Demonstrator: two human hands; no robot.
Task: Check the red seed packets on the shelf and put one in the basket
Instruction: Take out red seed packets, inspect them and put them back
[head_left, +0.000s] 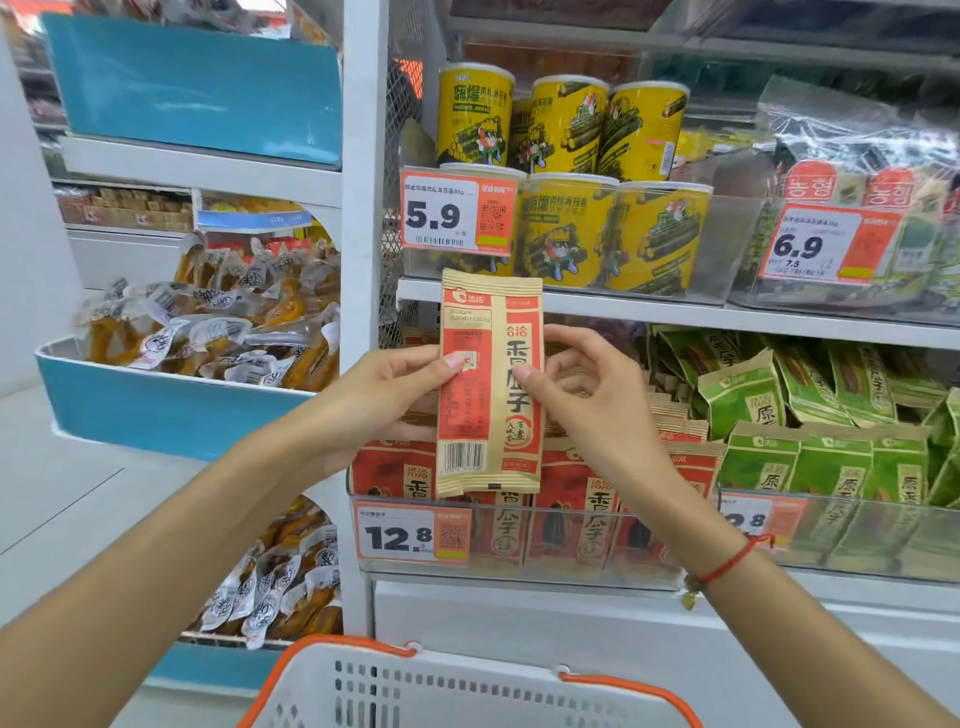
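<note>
White shelving (675, 312) fills the right and centre of the frame; a blue-fronted rack of clear-wrapped snacks (208, 332) takes the left. At the bottom centre sits the white basket (467, 691) with orange handles, its slotted rim just in view.

On the upper shelf stand yellow tubs (566, 182) printed with a cartoon figure, behind a price tag (457, 213) reading 5.9. To the right, bagged seaweed packs (852, 176) carry a tag (826, 244) reading 6.9, with 7.5 in smaller print.

On the lower shelf, green packets (810, 447) crowd the right and the red seed packets (571, 499) stand in a clear tray at centre, behind a tag (410, 535) reading 12.8.

One red seed packet (491, 384) is held upright at the centre of the frame, in front of the shelf and above the basket, back side facing the camera: a barcode near its foot, a vertical red band with Chinese characters, and a date line too small to read.

The left hand (395, 400) pinches the packet's left edge, thumb on the face. The right hand (582, 384) holds the right edge, thumb on the front and fingers curled behind. A red cord bracelet (727, 561) circles the right wrist.
</note>
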